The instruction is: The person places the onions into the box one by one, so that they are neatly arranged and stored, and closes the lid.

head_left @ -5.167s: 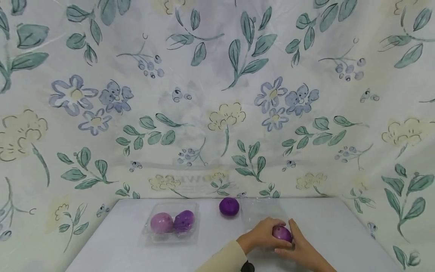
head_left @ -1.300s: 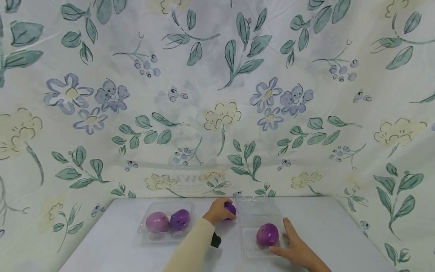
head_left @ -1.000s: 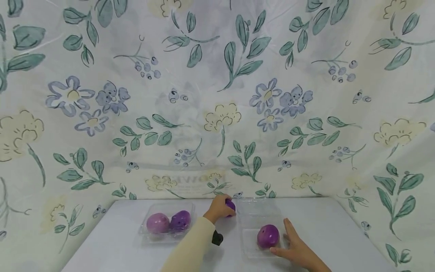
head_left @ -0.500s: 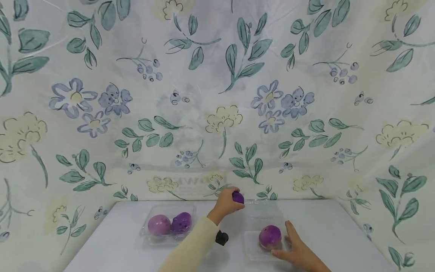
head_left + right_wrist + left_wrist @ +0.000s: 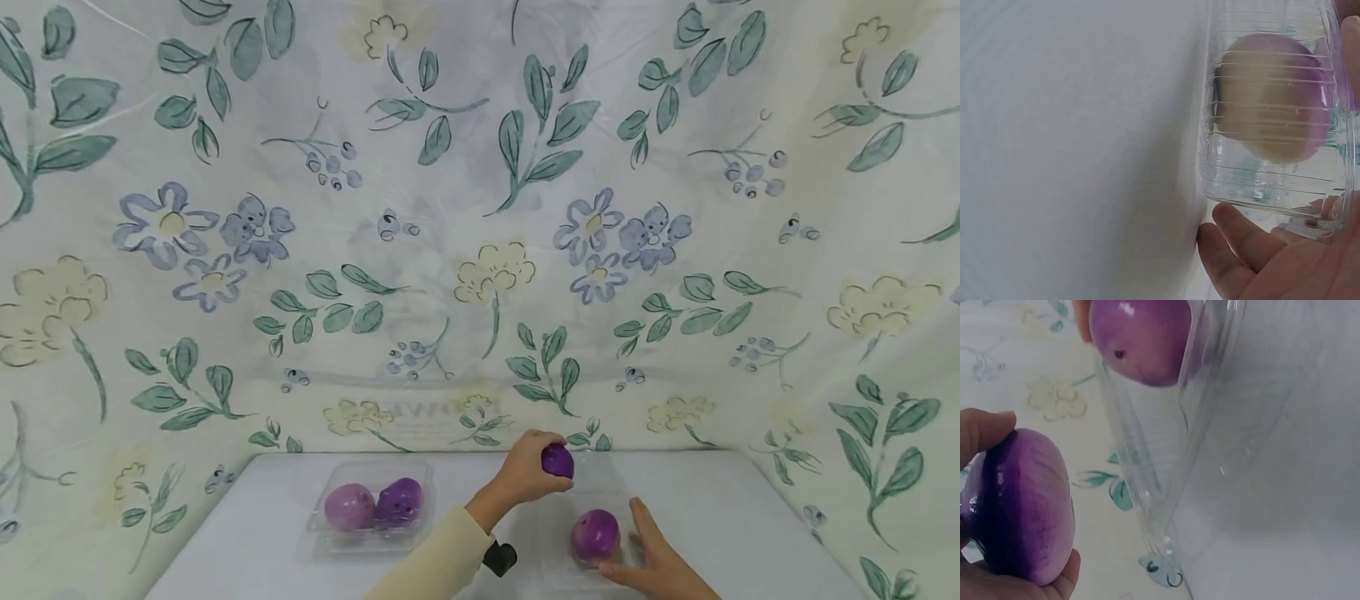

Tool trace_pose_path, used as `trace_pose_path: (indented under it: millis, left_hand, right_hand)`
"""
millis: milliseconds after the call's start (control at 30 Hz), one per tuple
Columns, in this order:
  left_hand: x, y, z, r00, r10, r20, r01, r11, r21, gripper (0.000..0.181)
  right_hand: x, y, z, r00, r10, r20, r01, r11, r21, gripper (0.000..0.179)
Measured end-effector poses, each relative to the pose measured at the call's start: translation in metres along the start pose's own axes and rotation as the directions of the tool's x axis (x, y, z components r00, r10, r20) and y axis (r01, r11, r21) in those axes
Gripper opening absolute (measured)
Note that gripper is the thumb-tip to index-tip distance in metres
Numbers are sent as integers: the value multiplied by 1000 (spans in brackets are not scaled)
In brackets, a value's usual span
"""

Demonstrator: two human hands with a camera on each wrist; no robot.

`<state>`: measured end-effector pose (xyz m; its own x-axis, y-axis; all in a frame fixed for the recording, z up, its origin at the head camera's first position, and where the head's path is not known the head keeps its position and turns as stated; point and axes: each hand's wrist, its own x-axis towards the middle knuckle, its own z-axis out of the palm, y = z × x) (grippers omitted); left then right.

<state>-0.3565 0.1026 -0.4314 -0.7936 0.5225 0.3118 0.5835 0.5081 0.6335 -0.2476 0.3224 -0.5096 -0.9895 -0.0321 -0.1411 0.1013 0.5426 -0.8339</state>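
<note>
My left hand (image 5: 525, 471) grips a glossy, squat, onion-like purple vegetable (image 5: 557, 461), dark on one side and pale pink on the other (image 5: 1035, 506). It hangs over the left part of an open clear plastic clamshell box (image 5: 551, 575). Inside that box sits a rounder magenta-purple vegetable (image 5: 596, 536), with a small dark spot in the left wrist view. My right hand (image 5: 656, 562) stays at the box's right side with fingers and thumb spread. In the right wrist view its fingertips (image 5: 1225, 215) lie right by the ribbed box wall.
A second clear clamshell box (image 5: 318, 533) stands on the left of the white table (image 5: 247, 533), holding a pink-purple round vegetable (image 5: 349, 507) and a darker spotted one (image 5: 399, 502). A floral cloth (image 5: 420, 250) hangs behind the table.
My left hand has lifted the onion-like vegetable from the table's back and carried it right, over the open box. Earlier both hands held the magenta vegetable; now it rests in the box.
</note>
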Motion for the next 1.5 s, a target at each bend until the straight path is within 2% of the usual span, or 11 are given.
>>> trace_pose_path:
  millis: [100,233,400,533,633,900,1067,1300,1500]
  left_hand:
    - [-3,6,0,998,34,54,-33,999,-4,55]
    - [-7,12,-1,987,81,138,-84,996,11,54]
    - [-11,15,1,977,108,183,-120,991,58,53]
    - [-16,14,3,969,127,213,-143,988,61,54]
    - [-20,13,3,965,132,228,-149,987,58,54]
    - [-29,8,8,958,108,267,-128,990,58,55]
    - [-32,5,15,958,119,262,-138,989,57,56]
    - [-40,1,27,961,119,248,-143,987,78,56]
    - [-44,-3,31,955,142,259,-169,982,85,54]
  right_hand:
    - [1,-2,0,1000,-14,2,14,1000,-4,123]
    - [3,-6,-2,1000,-18,1,18,999,-37,124]
    - [3,-7,-4,997,-73,14,74,996,-58,121]
    - [2,-6,-4,990,-137,13,138,989,-50,120]
    - [2,-6,-3,985,-174,1,173,984,-42,120]
    - [1,-9,-1,986,-168,5,168,984,-63,120]
    - [-2,-9,-1,986,-164,10,164,985,-56,120]
    - [-4,-6,-1,997,-74,34,75,997,-33,122]
    - [-8,-6,-2,993,-116,17,116,991,-59,122]
